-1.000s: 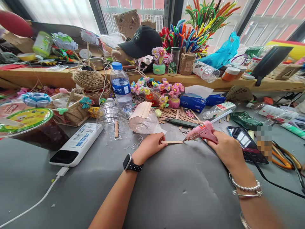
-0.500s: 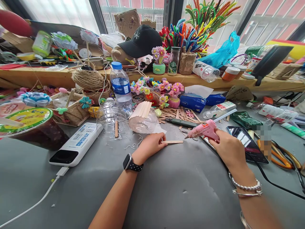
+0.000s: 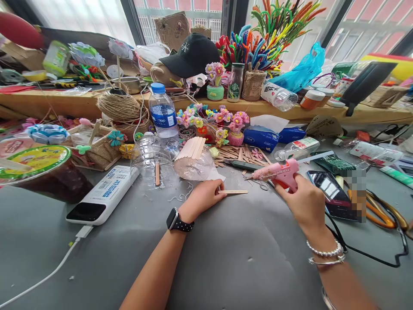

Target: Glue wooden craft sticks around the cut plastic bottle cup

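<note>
My left hand pinches the left end of a flat wooden stick just above the grey table. In my right hand is a pink glue gun, its nozzle pointing left, a little above the stick and apart from it. A clear glue stick juts from the gun's back. Beyond my left hand lies a clear plastic piece with several wooden sticks side by side on top. Left of it, another clear plastic piece has one stick on it.
A pile of wooden sticks lies behind the glue gun. A white power bank and a lidded cup stand left. Right are a phone, orange-handled tool and black cable. A water bottle stands before the crowded wooden shelf.
My right hand has moved slightly left and turned the glue gun more level, its nozzle now higher and further left. The cable has shifted. My left hand and the stick have stayed put.
</note>
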The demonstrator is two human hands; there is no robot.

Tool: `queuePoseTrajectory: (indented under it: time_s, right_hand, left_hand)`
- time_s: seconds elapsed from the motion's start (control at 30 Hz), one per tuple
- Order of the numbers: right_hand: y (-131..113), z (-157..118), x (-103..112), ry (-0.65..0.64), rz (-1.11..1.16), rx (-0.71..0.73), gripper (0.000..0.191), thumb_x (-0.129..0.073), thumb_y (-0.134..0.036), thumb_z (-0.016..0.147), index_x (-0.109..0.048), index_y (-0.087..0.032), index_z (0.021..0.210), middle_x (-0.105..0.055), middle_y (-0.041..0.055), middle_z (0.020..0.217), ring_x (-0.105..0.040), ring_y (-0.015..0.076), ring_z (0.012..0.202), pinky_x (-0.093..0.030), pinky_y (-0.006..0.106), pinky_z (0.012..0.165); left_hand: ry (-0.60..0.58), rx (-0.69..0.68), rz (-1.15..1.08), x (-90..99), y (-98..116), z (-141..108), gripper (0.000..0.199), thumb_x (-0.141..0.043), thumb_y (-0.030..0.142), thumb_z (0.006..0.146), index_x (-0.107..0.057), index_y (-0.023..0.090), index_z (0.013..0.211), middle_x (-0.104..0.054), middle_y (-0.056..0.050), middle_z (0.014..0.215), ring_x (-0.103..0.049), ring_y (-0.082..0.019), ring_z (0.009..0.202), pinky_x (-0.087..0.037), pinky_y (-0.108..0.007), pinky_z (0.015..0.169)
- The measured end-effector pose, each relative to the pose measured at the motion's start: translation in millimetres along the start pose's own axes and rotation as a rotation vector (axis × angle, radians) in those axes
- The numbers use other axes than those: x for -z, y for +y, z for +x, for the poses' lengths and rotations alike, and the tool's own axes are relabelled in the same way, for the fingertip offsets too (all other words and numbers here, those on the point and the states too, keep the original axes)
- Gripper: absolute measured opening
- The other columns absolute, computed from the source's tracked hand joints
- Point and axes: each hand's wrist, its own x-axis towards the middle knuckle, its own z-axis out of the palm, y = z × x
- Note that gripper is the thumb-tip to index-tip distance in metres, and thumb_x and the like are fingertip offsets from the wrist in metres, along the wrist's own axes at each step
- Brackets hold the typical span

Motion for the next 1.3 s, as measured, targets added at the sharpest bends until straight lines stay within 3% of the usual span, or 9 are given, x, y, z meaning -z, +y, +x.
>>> queuePoseTrajectory:
  time_s: [0.17,0.4,1.3]
  right_hand:
    - [-7.9,-5.8,-7.1,-0.027,0.023,0.115,0.029,-0.048,-0.045,0.074,-0.052,-0.017,0.069,-0.053,0.0031,0.056,-0.044,0.0136,0.048,-0.025,0.024,0.046]
    - [-8.1,-7.5,-8.1,-0.052,0.026,0.151,0.024,-0.048,-0.037,0.074,-0.057,-0.016,0.080,-0.059,0.0047,0.065,-0.051,0.0156,0.054,-0.028,0.025,0.048]
    - [-8.4,-6.8,-7.4,-0.060,0.040,0.174,0.024,-0.049,-0.031,0.073,-0.059,-0.016,0.089,-0.062,0.0049,0.067,-0.054,0.0168,0.058,-0.031,0.025,0.049]
  left_hand:
    - [-0.008,0.011,-0.009,-0.4,-0.4,0.0,0.014,-0.049,0.031,0.077,-0.055,0.018,0.078,-0.060,0.000,0.068,-0.054,-0.014,0.063,-0.034,-0.022,0.053]
    - [-0.007,0.017,-0.001,-0.3,0.1,0.1,0.014,-0.049,0.032,0.077,-0.055,0.018,0.077,-0.060,0.000,0.068,-0.054,-0.014,0.063,-0.034,-0.022,0.053]
    - [0.001,0.007,-0.001,-1.1,-0.5,0.3,0.013,-0.049,0.031,0.076,-0.054,0.018,0.077,-0.060,0.000,0.068,-0.054,-0.014,0.062,-0.033,-0.022,0.052]
